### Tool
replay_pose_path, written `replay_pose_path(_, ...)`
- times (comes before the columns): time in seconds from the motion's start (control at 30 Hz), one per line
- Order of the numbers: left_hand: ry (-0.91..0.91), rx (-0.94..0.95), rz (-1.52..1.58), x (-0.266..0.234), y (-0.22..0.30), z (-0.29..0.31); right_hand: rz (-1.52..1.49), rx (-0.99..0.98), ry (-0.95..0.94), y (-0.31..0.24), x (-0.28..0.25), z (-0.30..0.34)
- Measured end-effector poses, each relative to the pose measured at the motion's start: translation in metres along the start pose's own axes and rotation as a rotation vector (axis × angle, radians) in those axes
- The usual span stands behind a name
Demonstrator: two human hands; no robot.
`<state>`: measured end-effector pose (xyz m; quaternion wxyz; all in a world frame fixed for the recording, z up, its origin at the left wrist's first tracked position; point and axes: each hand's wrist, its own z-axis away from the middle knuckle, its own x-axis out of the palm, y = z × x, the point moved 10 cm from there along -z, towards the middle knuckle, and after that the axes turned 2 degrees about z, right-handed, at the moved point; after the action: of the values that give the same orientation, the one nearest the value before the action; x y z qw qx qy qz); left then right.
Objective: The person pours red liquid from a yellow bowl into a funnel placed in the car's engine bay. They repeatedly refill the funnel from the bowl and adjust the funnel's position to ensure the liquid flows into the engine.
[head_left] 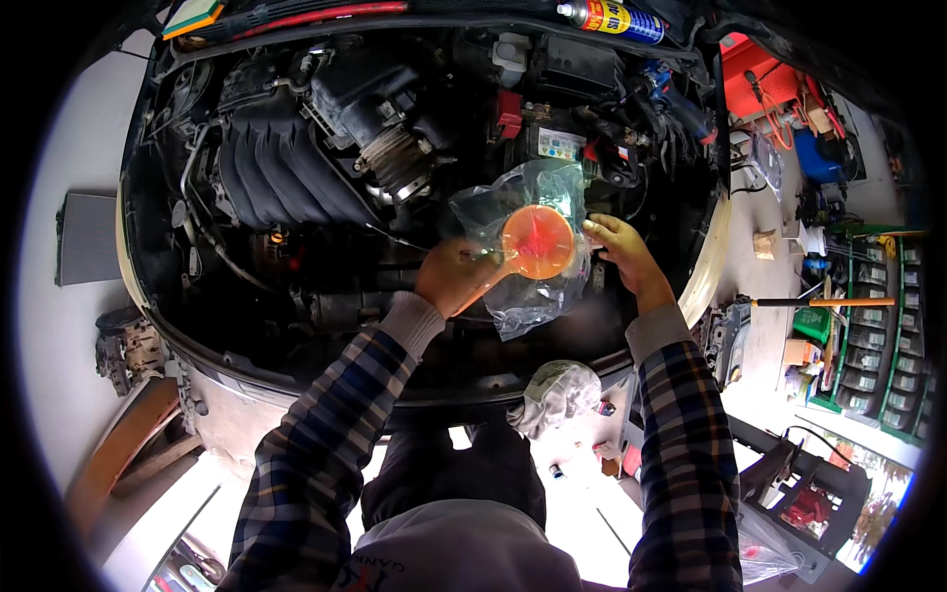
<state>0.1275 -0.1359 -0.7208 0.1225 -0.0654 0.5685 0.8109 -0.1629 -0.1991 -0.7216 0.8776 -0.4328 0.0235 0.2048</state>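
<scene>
Over the open engine bay, a round orange funnel-like piece with a narrow handle or spout sits in front of or inside a clear plastic bag; I cannot tell which. Its center is red. My left hand is closed round the narrow part, with its fingertips partly hidden by the plastic. At the bag's right edge, my right hand pinches the plastic between thumb and fingers. Beyond the bag lies the car battery with a red terminal cover.
The ribbed black engine cover and a corrugated intake hose are left of the bag. A blue power tool rests at the bay's right. A spray can lies along the far edge. A grey cloth-like bundle sits by the front bumper.
</scene>
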Motion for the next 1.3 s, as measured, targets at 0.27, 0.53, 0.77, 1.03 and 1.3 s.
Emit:
replay_pose_path(0.27, 0.086, -0.102, 0.155, 0.006, -0.006, -0.005, 0.104, 0.069, -0.100, -0.007, 0.013, -0.012)
replay_pose_path(0.53, 0.159, -0.026, 0.004, -0.001, 0.038, 0.000, -0.007, -0.171, -0.132, -0.040, 0.020, -0.008)
replay_pose_path(0.77, 0.367, 0.024, -0.149, -0.004, 0.038, -0.006, 0.803, -0.728, 0.249, -0.099, 0.042, 0.021)
replay_pose_path(1.03, 0.331, -0.074, -0.049, 0.014, 0.041, -0.015, 0.860, -0.671, 0.239, -0.095, 0.054, 0.013)
replay_pose_path(1.3, 0.267, 0.014, -0.177, 0.016, 0.045, -0.022, 0.799, -0.481, 0.203, -0.085, 0.046, 0.006)
